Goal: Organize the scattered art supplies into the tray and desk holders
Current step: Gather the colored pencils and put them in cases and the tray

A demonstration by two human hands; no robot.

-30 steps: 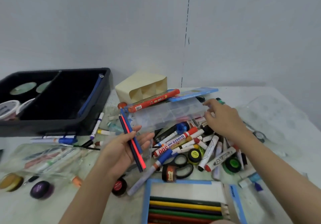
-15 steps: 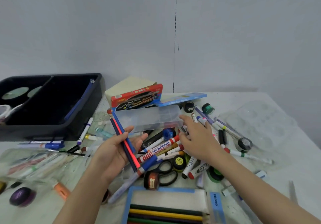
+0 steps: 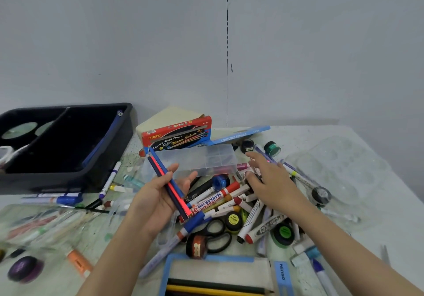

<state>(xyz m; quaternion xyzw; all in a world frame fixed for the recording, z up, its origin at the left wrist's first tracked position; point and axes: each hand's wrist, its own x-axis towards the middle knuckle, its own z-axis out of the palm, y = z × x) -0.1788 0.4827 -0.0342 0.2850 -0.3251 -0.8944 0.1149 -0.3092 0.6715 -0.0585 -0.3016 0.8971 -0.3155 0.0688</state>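
My left hand (image 3: pixel 158 200) holds a small bundle of coloured pencils (image 3: pixel 168 185), red, blue and dark, with the thumb across them and the palm up. My right hand (image 3: pixel 271 181) hovers with spread fingers over a heap of markers (image 3: pixel 220 200) in the table's middle, beside a clear plastic case (image 3: pixel 197 160). A black two-part tray (image 3: pixel 68 144) stands at the back left. A beige desk holder (image 3: pixel 165 119) lies on its side behind a red Nikki colour box (image 3: pixel 176 136).
Scissors (image 3: pixel 218 233), small paint pots (image 3: pixel 271 148) and tape rolls lie among the markers. An open blue box of coloured pencils (image 3: pixel 218 277) sits at the near edge. Clear plastic sleeves and a purple pot (image 3: pixel 24 268) are on the left, a clear palette (image 3: pixel 339 169) on the right.
My right hand drew back left from the far side of the heap and now hovers with fingers spread. The red box tipped upright. My left hand kept the pencils.
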